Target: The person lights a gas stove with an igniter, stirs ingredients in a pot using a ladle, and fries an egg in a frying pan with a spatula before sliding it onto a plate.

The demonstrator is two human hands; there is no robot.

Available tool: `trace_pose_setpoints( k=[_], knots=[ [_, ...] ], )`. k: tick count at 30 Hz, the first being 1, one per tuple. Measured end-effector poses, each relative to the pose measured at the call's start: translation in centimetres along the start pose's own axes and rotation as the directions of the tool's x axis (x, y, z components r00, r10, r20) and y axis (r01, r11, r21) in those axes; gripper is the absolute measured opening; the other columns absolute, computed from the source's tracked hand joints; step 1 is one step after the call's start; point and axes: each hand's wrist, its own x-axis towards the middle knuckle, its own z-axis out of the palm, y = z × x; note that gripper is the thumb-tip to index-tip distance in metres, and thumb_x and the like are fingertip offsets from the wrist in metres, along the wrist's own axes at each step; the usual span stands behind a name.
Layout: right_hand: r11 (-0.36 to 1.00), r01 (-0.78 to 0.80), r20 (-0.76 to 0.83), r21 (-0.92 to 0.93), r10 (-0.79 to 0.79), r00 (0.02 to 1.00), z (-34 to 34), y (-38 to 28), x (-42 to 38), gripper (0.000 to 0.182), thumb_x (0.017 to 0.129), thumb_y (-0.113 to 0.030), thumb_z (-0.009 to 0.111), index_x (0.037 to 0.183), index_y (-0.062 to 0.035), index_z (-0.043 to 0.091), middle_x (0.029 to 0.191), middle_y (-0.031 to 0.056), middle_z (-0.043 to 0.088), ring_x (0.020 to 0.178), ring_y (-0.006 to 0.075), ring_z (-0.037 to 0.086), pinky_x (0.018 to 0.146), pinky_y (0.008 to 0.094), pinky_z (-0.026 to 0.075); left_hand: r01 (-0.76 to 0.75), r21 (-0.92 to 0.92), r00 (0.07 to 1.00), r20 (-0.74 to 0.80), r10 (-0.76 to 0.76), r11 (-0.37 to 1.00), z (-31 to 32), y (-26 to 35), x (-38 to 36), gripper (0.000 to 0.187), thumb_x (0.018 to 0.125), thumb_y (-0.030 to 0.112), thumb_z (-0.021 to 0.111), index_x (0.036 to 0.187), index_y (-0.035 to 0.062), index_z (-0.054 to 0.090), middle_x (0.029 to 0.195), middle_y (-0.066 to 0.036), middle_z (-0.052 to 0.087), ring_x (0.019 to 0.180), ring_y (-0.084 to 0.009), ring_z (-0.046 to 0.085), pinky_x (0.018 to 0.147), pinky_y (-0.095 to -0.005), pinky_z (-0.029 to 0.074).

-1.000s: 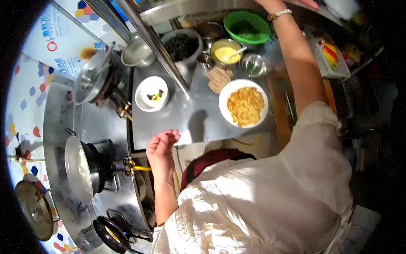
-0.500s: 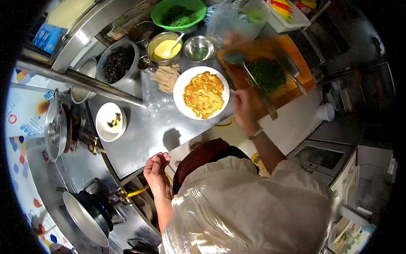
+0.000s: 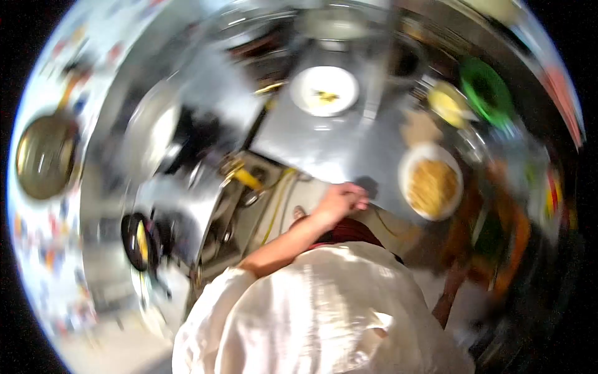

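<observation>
My left hand [image 3: 342, 201] hovers by the front edge of the steel table [image 3: 311, 149], its fingers loosely curled in and nothing visible in them. On the far right, my right hand [image 3: 458, 274] is dark and smeared by motion near the wooden cutting board [image 3: 520, 230]; its fingers cannot be made out. A white plate [image 3: 406, 171] of golden fried egg [image 3: 431, 189] rests on the table between the two hands. Farther back stands a white bowl [image 3: 303, 90] with a little yellow and dark food in it.
A beige cloth [image 3: 420, 129], a bowl of yellow liquid [image 3: 447, 103] and a green basin [image 3: 483, 93] line the back right. To the left are a large pale wok [image 3: 152, 134], a black pan [image 3: 134, 243] with something yellow inside, and a yellow gas hose [image 3: 274, 212].
The view has swung left, so the table and plate now appear farther right and more of the stove shows. Both hands are off the plate, as before.
</observation>
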Motion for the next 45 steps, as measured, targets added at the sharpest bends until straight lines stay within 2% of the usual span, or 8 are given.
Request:
trace_pose_setpoints(
  k=[7, 8, 11, 16, 23, 28, 34, 45],
  knots=[
    [0.561, 0.778, -0.059, -0.283, -0.82, 0.57, 9.3, 0.8, 4.9, 0.069, 0.08, -0.04, 0.063, 0.13, 0.0005, 0.038, 0.124, 0.0215, 0.046, 0.109, 0.0323, 0.048, 0.092, 0.0402, 0.039, -0.246, 0.258, 0.968, 0.017, 0.25, 0.934, -2.2, -2.6, -1.2, 0.016, 0.087, 0.009, 0.05, 0.089, -0.0047, 0.059, 0.081, -0.01, 0.063, 0.073, -0.0157, 0.06, 0.068, -0.0299, 0.048],
    [0.958, 0.218, 0.043, -0.184, -0.214, 0.976, 11.7, -5.1, 0.6, 0.076, 0.076, -0.041, 0.066, 0.131, 0.0016, 0.035, 0.126, 0.023, 0.043, 0.11, 0.0332, 0.048, 0.093, 0.0408, 0.038, -0.306, 0.415, 0.946, 0.029, 0.324, 0.856, -2.5, -3.5, -1.0, 0.021, 0.087, 0.015, 0.052, 0.089, -0.0048, 0.059, 0.084, -0.011, 0.064, 0.077, -0.0198, 0.06, 0.07, -0.0324, 0.048],
    [0.605, 0.763, 0.296, 0.227, -0.789, 0.538, 15.1, -16.6, -6.1, 0.064, 0.082, -0.03, 0.062, 0.13, 0.0025, 0.034, 0.119, 0.0178, 0.048, 0.105, 0.026, 0.05, 0.089, 0.0343, 0.041, -0.434, 0.577, 0.87, 0.071, 0.487, 0.692, -3.7, -2.5, -4.1, 0.028, 0.087, 0.021, 0.053, 0.094, -0.005, 0.058, 0.089, -0.014, 0.064, 0.083, -0.023, 0.059, 0.074, -0.0327, 0.047],
    [0.536, 0.297, 0.612, 0.79, -0.715, -0.338, 13.5, -32.8, -28.0, 0.035, 0.087, -0.018, 0.056, 0.115, -0.0012, 0.044, 0.102, 0.0059, 0.052, 0.089, 0.0125, 0.053, 0.073, 0.0264, 0.045, -0.393, 0.035, 0.912, -0.118, 0.394, 0.919, -11.0, -2.4, -12.7, 0.045, 0.083, 0.03, 0.058, 0.118, 0.0017, 0.05, 0.096, -0.006, 0.058, 0.083, -0.0156, 0.056, 0.073, -0.0272, 0.045],
    [0.712, 0.177, 0.437, 0.679, -0.199, -0.877, 14.5, -35.6, -50.4, 0.04, 0.087, -0.014, 0.051, 0.123, -0.0006, 0.038, 0.099, 0.0059, 0.053, 0.084, 0.0118, 0.054, 0.072, 0.0246, 0.046, -0.729, -0.142, 0.592, -0.621, 0.513, 0.67, -21.8, -6.6, -32.2, 0.054, 0.078, 0.026, 0.066, 0.12, 0.0001, 0.046, 0.096, -0.002, 0.055, 0.082, -0.0063, 0.051, 0.067, -0.0199, 0.043],
    [0.419, 0.09, 0.157, 0.904, -0.128, -0.979, 16.2, -34.9, -62.5, 0.034, 0.093, -0.019, 0.041, 0.12, 0.0015, 0.044, 0.104, 0.007, 0.054, 0.093, 0.0122, 0.053, 0.078, 0.0244, 0.045, -0.674, 0.09, 0.213, -0.927, 0.309, 0.733, -28.1, -8.9, -44.0, 0.025, 0.076, 0.014, 0.067, 0.094, -0.0009, 0.058, 0.08, -0.002, 0.061, 0.068, -0.0074, 0.055, 0.063, -0.0217, 0.046],
    [0.779, 0.261, 0.617, 0.571, -0.197, -0.761, 21.7, -32.9, -69.2, 0.04, 0.095, -0.03, 0.038, 0.119, 0.0011, 0.047, 0.105, 0.0081, 0.055, 0.094, 0.0137, 0.054, 0.083, 0.029, 0.046, -0.462, 0.252, -0.183, -0.965, 0.187, 0.85, -35.3, -11.6, -52.7, 0.022, 0.071, 0.008, 0.07, 0.083, -0.0009, 0.053, 0.069, -0.004, 0.057, 0.055, -0.009, 0.053, 0.048, -0.0228, 0.044],
    [0.961, -0.013, 0.525, -0.276, 0.139, -0.839, 22.7, -30.6, -76.5, 0.025, 0.089, -0.027, 0.053, 0.103, -0.0068, 0.048, 0.08, 0.0005, 0.052, 0.061, 0.0114, 0.051, 0.056, 0.0291, 0.047, -0.387, 0.127, -0.123, -0.989, 0.086, 0.913, -37.8, -14.1, -52.6, 0.02, 0.072, 0.001, 0.065, 0.086, -0.0025, 0.051, 0.075, -0.007, 0.059, 0.056, -0.011, 0.055, 0.054, -0.0229, 0.046]
  ],
)
